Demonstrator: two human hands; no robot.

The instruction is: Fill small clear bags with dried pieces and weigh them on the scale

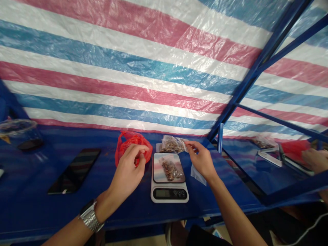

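Observation:
A white digital kitchen scale [169, 194] sits on the blue table, and a small clear bag of brown pieces [169, 169] lies on its plate. Left of the scale, my left hand [130, 167] hovers in front of a red plastic bag [120, 150], thumb and index finger apart, nothing visible between them. Behind the scale is a pile of filled zip bags [170, 145]. My right hand [201, 159] pinches the edge of a bag at the pile's right end; its other fingers are curled. Under that hand lies a flat clear bag [198, 176].
A black phone [75, 171] lies at the left, beyond it a clear plastic tub [25, 135]. A blue metal frame [234, 99] rises on the right. Past it are a white phone [270, 159] and another person's hand [316, 160] by a red bag. Striped sheeting hangs behind.

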